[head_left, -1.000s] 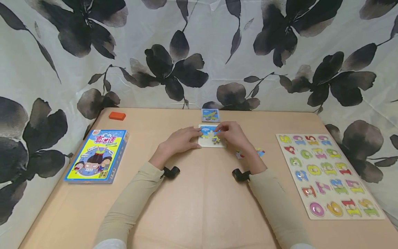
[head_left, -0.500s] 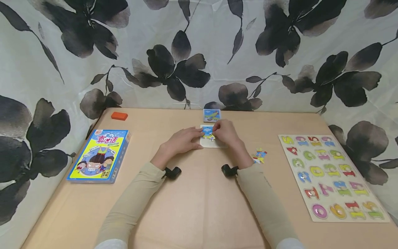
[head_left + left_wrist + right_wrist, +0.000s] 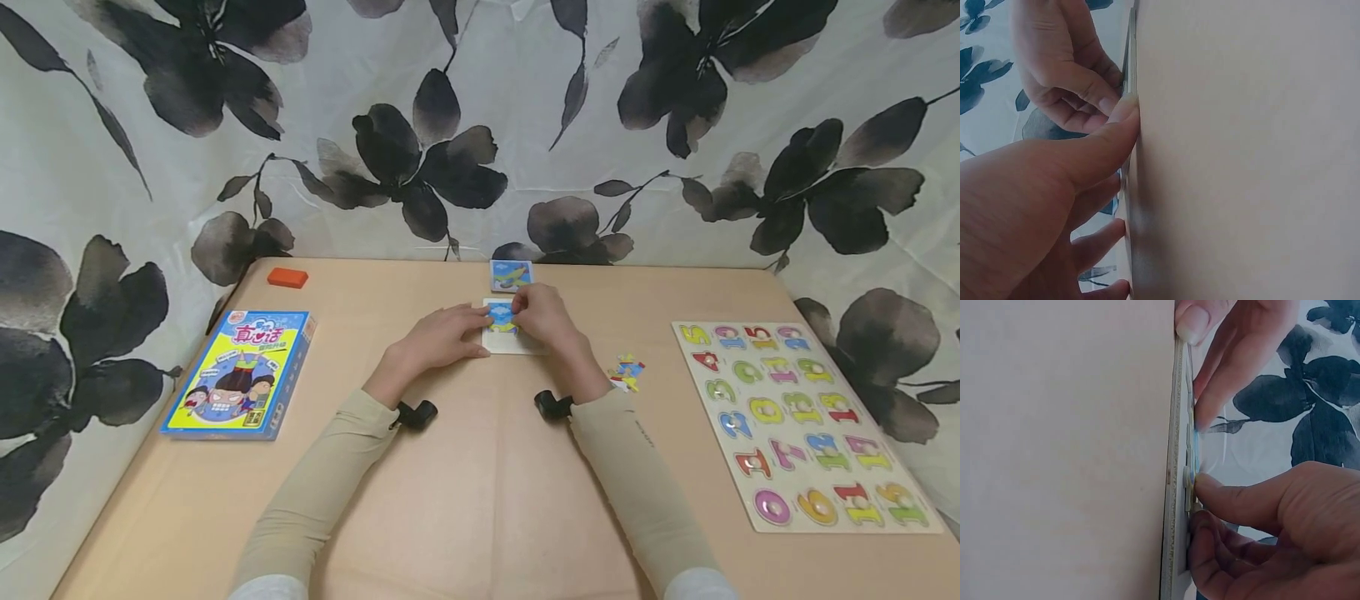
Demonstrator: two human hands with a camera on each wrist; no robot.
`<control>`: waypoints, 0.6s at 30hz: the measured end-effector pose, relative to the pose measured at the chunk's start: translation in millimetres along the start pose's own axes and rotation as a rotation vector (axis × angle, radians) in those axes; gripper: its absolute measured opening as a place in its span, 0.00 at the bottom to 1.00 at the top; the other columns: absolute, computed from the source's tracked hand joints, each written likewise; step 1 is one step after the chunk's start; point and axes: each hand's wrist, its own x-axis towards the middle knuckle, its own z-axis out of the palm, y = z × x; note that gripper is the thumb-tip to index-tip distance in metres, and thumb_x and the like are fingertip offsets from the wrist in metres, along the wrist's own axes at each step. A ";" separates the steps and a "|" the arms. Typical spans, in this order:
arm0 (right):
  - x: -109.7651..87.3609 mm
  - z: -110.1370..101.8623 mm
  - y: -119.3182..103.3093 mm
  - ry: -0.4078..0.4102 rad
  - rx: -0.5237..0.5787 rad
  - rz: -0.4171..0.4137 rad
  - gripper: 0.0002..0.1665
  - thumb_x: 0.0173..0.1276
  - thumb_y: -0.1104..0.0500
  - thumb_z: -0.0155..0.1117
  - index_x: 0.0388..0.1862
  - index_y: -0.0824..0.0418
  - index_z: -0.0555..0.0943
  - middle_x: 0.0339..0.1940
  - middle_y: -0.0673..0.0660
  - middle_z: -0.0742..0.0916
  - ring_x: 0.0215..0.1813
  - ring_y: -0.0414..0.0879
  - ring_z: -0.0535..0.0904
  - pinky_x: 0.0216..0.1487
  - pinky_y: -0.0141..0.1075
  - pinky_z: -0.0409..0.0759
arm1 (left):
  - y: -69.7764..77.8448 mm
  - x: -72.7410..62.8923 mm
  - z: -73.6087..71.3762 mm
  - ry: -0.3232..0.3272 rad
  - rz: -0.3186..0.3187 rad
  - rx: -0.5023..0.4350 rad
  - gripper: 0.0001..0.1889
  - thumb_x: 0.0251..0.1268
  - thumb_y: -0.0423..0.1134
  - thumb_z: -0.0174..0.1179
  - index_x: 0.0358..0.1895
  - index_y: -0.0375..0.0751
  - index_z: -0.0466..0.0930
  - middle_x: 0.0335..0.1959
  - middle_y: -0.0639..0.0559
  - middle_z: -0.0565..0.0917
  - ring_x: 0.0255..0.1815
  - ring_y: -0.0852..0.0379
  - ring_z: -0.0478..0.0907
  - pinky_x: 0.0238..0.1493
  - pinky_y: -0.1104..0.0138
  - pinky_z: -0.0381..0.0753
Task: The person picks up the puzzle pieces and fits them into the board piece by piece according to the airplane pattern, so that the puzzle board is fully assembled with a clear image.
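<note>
A small white-bordered jigsaw board lies flat near the far edge of the table, with blue and yellow puzzle pieces in its tray. My left hand rests along its left side, thumb at the near edge and fingers lying on the surface. Over the right part of the board, my right hand pinches a puzzle piece with thumb and curled index finger, right against the board. Much of that piece is hidden by the fingers. Behind the board is a small blue picture card showing a yellow-green shape.
Several loose puzzle pieces lie beside my right wrist. To the right is a large white board of colourful shapes. A blue and yellow box stands left, with an orange block behind it. Floral cloth hangs beyond the table.
My right hand has moved slightly left and farther over the board, covering part of its right side. The loose pieces by my right wrist now show more fully. The left hand stays in place.
</note>
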 end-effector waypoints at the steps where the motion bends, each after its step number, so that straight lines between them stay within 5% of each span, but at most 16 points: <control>1: -0.1 0.3 0.1 0.006 -0.005 0.000 0.03 0.61 0.69 0.67 0.31 0.63 0.81 0.28 0.56 0.80 0.36 0.49 0.74 0.36 0.35 0.70 | 0.2 -0.1 -0.2 -0.001 -0.001 0.002 0.33 0.67 0.55 0.62 0.72 0.47 0.70 0.76 0.52 0.66 0.80 0.45 0.58 0.76 0.47 0.61; 18: -5.2 -1.9 -0.2 -0.034 -0.028 0.004 0.03 0.63 0.67 0.65 0.36 0.66 0.83 0.33 0.59 0.83 0.39 0.50 0.75 0.40 0.35 0.74 | 0.2 0.2 1.4 0.000 -0.014 -0.005 0.33 0.67 0.56 0.62 0.72 0.48 0.70 0.77 0.53 0.66 0.80 0.45 0.57 0.76 0.45 0.61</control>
